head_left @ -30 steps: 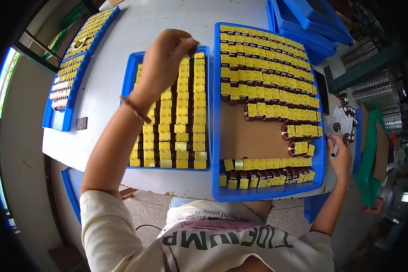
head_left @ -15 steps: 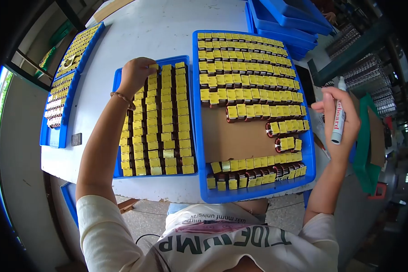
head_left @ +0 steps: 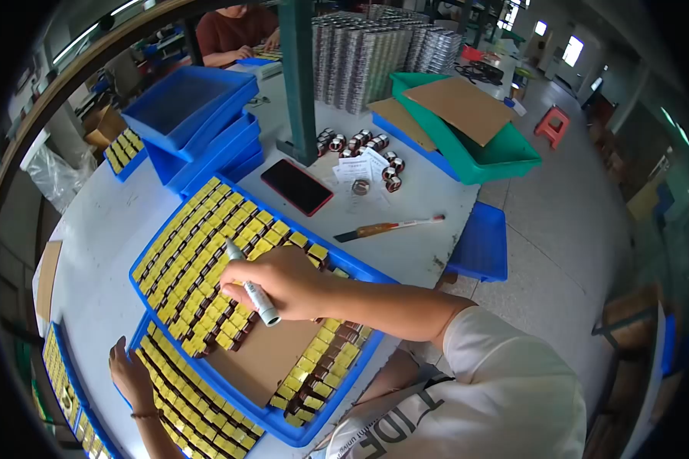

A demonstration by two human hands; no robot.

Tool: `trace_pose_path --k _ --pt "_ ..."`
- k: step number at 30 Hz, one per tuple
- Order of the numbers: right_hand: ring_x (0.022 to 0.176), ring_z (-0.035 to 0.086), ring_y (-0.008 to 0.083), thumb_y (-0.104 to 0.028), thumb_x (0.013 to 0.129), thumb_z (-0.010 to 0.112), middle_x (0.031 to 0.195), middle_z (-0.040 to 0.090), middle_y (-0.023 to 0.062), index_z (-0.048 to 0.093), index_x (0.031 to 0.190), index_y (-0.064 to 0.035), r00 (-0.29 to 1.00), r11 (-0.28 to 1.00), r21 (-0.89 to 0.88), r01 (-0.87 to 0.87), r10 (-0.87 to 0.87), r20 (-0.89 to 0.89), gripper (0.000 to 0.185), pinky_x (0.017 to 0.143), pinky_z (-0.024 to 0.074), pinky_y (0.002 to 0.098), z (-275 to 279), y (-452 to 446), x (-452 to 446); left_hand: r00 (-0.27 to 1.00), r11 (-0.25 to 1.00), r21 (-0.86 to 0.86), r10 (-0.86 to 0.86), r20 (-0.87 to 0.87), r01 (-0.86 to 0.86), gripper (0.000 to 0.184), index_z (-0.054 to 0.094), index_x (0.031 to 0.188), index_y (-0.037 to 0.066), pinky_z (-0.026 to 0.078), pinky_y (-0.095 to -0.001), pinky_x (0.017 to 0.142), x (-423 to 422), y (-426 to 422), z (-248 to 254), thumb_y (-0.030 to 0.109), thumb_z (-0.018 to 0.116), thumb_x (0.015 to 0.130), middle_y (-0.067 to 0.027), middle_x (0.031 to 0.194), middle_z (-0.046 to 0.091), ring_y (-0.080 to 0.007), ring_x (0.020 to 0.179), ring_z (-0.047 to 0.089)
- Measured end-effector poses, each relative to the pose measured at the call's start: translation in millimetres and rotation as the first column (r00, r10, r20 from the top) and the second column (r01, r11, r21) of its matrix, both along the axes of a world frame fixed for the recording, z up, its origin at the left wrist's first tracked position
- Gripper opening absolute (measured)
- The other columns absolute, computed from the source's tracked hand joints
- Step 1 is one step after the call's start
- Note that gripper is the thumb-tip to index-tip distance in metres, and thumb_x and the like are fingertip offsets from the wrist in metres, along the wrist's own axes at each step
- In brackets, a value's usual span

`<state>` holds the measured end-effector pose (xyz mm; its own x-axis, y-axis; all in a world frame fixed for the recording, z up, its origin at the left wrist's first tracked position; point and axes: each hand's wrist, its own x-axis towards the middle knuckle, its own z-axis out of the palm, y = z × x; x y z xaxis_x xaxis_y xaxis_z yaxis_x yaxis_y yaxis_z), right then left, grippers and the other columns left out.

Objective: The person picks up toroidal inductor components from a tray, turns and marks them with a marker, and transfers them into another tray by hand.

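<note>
My right hand (head_left: 283, 283) is closed round a pale whiteboard marker (head_left: 260, 300), held slantwise above the larger blue tray (head_left: 207, 375). Rows of small wire-wound coils with yellow square tops (head_left: 199, 264) fill much of that tray, and bare brown cardboard shows near its lower middle. At the lower left, my left hand (head_left: 132, 380) is by the far left edge of a second blue tray (head_left: 135, 334), fingers stretched out with nothing visible in them. I cannot tell whether they touch its rim. More yellow-topped coils (head_left: 195, 405) line this second tray, partly overlapped by the larger one.
Stacked blue trays (head_left: 191, 122) stand beyond, near a green post (head_left: 298, 84). A phone (head_left: 297, 187), a brush (head_left: 390, 227), paper slips and loose coils (head_left: 356, 143) lie on the table. A green tray (head_left: 505, 157) sits at its edge. A co-worker (head_left: 237, 34) sits opposite.
The view has swung right, bringing in the far table and floor. My right hand has moved the marker over the larger tray's coils. My left hand has come off the coil rows to the tray's edge.
</note>
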<state>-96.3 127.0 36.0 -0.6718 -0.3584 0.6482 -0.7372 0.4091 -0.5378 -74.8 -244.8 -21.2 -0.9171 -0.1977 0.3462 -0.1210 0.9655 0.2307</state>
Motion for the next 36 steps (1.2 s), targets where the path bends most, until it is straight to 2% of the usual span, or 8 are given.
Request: trace_pose_path --k 2,4,6,7,9,29,35,36 --pt "0.039 0.049 0.0117 -0.011 0.075 0.067 0.051 0.054 -0.0025 0.056 0.079 -0.0125 1.0 1.0 0.003 -0.013 0.013 0.007 0.011 0.038 0.0296 0.0261 -5.1 -0.1 -3.1 0.993 0.995 0.037 -0.084 -0.079 0.087 0.029 0.058 0.108 0.004 0.048 -0.0349 0.073 9.1 44.2 21.8 0.001 0.055 0.08 -0.0113 0.1 0.061 -0.0278 0.086 0.059" --pt "0.037 0.047 0.0115 -0.011 0.074 0.068 0.049 0.052 -0.0014 0.058 0.082 -0.0123 0.999 0.999 0.009 -0.041 0.041 0.022 0.013 0.037 0.0282 0.0262 -10.5 -0.6 -3.5 0.94 0.894 0.295 -0.333 -0.07 0.339 0.032 0.058 0.105 0.006 0.047 -0.0345 0.076 21.3 108.4 46.8 0.0 0.061 0.074 -0.0099 0.098 0.06 -0.0259 0.085 0.057" --pt "0.037 0.047 0.0116 -0.011 0.074 0.068 0.048 0.052 -0.0015 0.057 0.081 -0.0126 0.999 1.0 0.007 -0.023 0.023 0.029 0.013 0.037 0.0281 0.0263 -11.8 -0.1 -2.3 0.851 0.804 0.284 -0.515 -0.105 0.522 0.038 0.059 0.103 0.007 0.044 -0.0371 0.081 32.9 150.8 48.0 0.003 0.068 0.066 -0.0081 0.101 0.058 -0.025 0.088 0.055" --pt "0.037 0.047 0.0117 -0.011 0.074 0.068 0.048 0.051 -0.0016 0.057 0.08 -0.013 0.999 1.0 -0.002 -0.013 0.013 0.035 0.013 0.037 0.028 0.0264 -11.9 -0.1 -1.4 0.848 0.8 0.286 -0.52 -0.107 0.527 0.038 0.059 0.103 0.007 0.044 -0.0371 0.081 37.2 166.2 45.6 0.003 0.068 0.066 -0.0081 0.101 0.058 -0.025 0.088 0.055" --pt "0.037 0.047 0.0119 -0.01 0.073 0.068 0.047 0.05 -0.0017 0.056 0.079 -0.0137 0.999 1.0 -0.025 0.0 0.001 0.046 0.014 0.038 0.0278 0.0266 -11.8 -1.1 0.1 0.854 0.853 -0.112 -0.517 -0.053 0.51 0.043 0.058 0.101 0.008 0.038 -0.0392 0.089 41.5 185.8 40.4 0.005 0.071 0.06 -0.0069 0.103 0.056 -0.0243 0.093 0.051" --pt "0.039 0.05 0.0126 -0.011 0.076 0.066 0.048 0.054 -0.0015 0.056 0.077 -0.0118 0.994 1.0 0.005 -0.019 0.018 0.108 0.01 0.038 0.0291 0.0271 -12.4 -7.1 9.0 0.838 0.816 -0.261 -0.544 -0.046 0.516 0.037 0.052 0.095 0.009 0.025 -0.0493 0.103 50.3 194.7 29.7 0.004 0.067 0.061 -0.0063 0.097 0.056 -0.0217 0.092 0.051" --pt "0.045 0.054 0.0112 -0.009 0.076 0.067 0.055 0.059 -0.0002 0.057 0.087 -0.0092 0.982 0.997 0.014 -0.081 0.077 0.174 0.014 0.042 0.0355 0.0249 -12.1 -6.2 5.9 0.789 0.801 -0.11 -0.598 -0.142 0.588 0.041 0.052 0.102 0.006 0.032 -0.044 0.101 52.8 190.8 33.7 -0.006 0.062 0.064 -0.0076 0.103 0.058 -0.0221 0.094 0.055" --pt "0.049 0.056 0.0114 -0.008 0.076 0.068 0.061 0.06 0.0016 0.056 0.09 -0.0083 0.97 0.99 -0.067 -0.123 0.135 0.202 0.019 0.045 0.0384 0.0247 -9.2 -6.6 6.8 0.797 0.79 0.137 -0.567 -0.209 0.598 0.042 0.051 0.104 0.006 0.033 -0.0433 0.101 54.3 191.7 37.4 -0.007 0.061 0.066 -0.0083 0.105 0.057 -0.0226 0.095 0.055"
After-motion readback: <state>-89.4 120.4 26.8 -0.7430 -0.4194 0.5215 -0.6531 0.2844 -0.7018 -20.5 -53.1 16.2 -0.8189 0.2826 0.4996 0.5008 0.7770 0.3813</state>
